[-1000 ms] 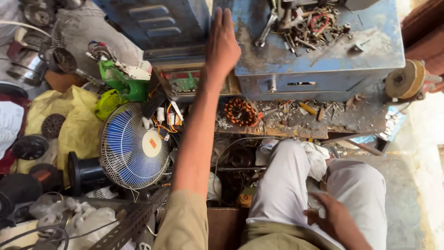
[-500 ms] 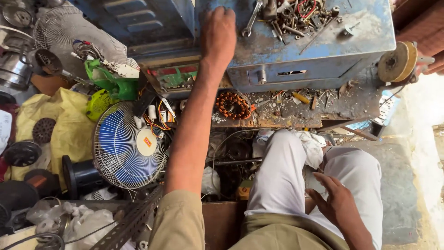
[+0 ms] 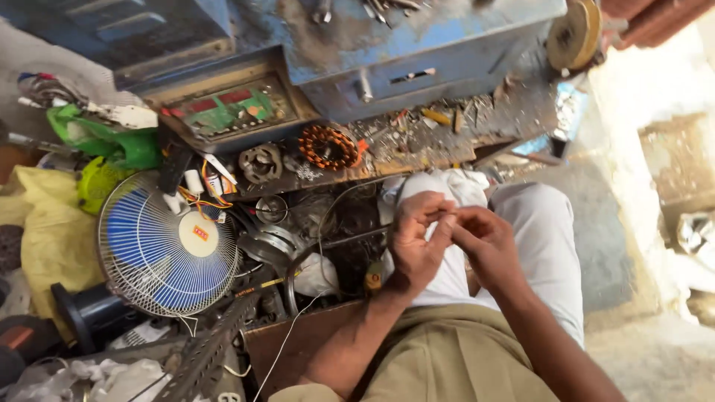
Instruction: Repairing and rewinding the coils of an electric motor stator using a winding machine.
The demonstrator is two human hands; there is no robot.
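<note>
Left hand [image 3: 414,246] and right hand [image 3: 485,242] meet fingertip to fingertip; whether either grip pinches anything, I cannot tell.

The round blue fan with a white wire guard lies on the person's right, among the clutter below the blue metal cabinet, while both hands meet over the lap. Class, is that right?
Not quite. In the head view the round blue fan with a white wire guard lies on the person's left, not right. The rest holds: it sits among clutter below the blue metal cabinet, and the left hand and right hand meet over the lap.
</note>
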